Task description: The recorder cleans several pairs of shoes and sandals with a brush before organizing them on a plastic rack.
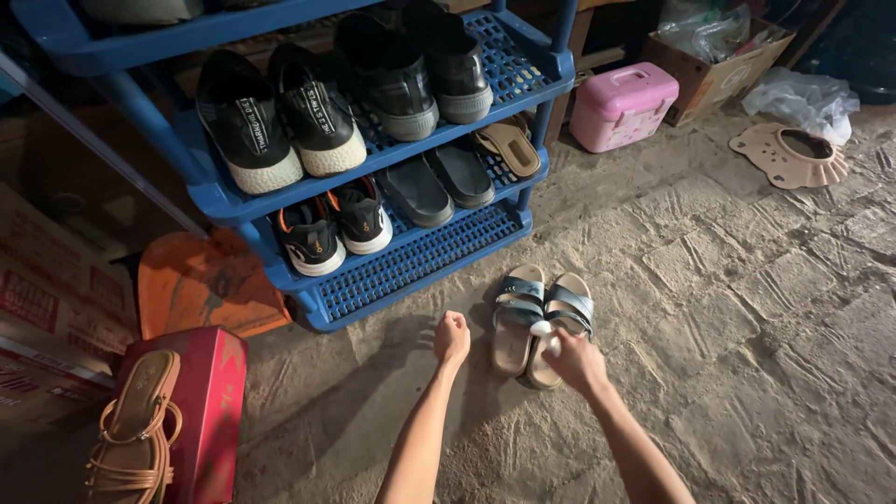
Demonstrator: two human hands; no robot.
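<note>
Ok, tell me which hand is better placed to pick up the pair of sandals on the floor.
Right. The right hand already rests over the heel end of the blue-strapped sandals, holding a small white object. The left hand is a closed fist beside them, touching nothing, so it would probably have to reach across.

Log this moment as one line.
right hand: on sandals, holding small white object | left hand: fisted, empty | shoe rack: behind

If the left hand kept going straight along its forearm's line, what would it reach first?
Probably the blue shoe rack: the left hand, a closed fist, points at its empty bottom shelf across bare floor. Depth is uncertain.
</note>
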